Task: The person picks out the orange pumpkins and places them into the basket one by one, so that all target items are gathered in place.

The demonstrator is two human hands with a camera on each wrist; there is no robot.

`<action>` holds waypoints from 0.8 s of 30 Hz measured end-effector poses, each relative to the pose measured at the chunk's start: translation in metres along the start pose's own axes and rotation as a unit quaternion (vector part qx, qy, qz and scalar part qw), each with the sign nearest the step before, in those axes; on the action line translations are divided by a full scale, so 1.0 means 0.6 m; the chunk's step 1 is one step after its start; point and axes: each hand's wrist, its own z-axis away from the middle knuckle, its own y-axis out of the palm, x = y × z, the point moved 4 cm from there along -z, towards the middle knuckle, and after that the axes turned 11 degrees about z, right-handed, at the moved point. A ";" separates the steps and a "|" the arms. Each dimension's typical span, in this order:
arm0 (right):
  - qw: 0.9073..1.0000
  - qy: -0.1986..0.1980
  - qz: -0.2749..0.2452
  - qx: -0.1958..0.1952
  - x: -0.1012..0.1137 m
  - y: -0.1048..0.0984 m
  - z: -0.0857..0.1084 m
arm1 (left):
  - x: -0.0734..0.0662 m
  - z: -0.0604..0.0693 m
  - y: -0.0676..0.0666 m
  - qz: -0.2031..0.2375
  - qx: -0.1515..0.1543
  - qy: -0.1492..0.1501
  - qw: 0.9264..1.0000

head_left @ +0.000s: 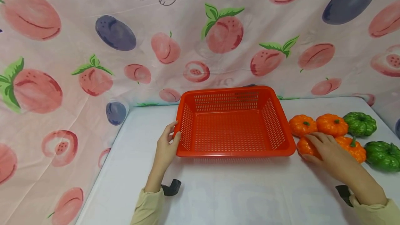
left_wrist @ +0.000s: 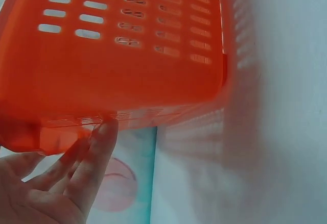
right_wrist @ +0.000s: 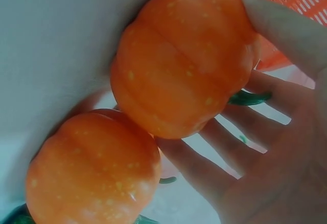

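Note:
A red-orange plastic basket [head_left: 231, 127] stands on the white table, its inside bare. My left hand [head_left: 167, 148] holds the basket's left rim, thumb on the near side; in the left wrist view that hand [left_wrist: 66, 183] has its fingers against the basket wall [left_wrist: 112, 76]. To the right of the basket, my right hand [head_left: 331, 155] grips an orange pumpkin [head_left: 307, 147]. The right wrist view shows this pumpkin [right_wrist: 186, 60] between the thumb and spread fingers of the hand [right_wrist: 276, 157], with a second orange pumpkin [right_wrist: 94, 168] beside it.
Two orange pumpkins [head_left: 302, 125] [head_left: 332, 125] and a green one [head_left: 360, 124] form a back row at the right. Nearer lie another orange pumpkin [head_left: 353, 148] and a green one [head_left: 382, 156]. A fruit-patterned cloth [head_left: 156, 16] hangs behind the table [head_left: 225, 190].

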 end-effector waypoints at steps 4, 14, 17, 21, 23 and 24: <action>1.000 0.004 0.003 0.003 0.000 -0.002 -0.001 | 0.001 0.000 0.001 0.021 0.002 0.001 1.000; 0.999 0.019 0.010 0.028 -0.003 -0.001 -0.002 | 0.004 0.001 0.001 0.039 0.000 -0.015 0.999; 1.000 0.015 0.008 0.023 -0.002 -0.001 -0.002 | 0.005 0.001 0.001 0.042 0.001 -0.017 0.999; 1.000 0.013 0.005 0.022 -0.002 -0.003 -0.002 | 0.004 -0.001 0.001 0.042 -0.002 -0.011 0.999; 0.999 0.016 0.004 0.029 -0.002 -0.004 -0.003 | 0.005 -0.002 0.002 0.042 -0.003 -0.007 0.999; 0.999 0.018 0.004 0.032 -0.002 -0.005 -0.004 | 0.005 -0.002 0.002 0.042 -0.003 -0.005 0.999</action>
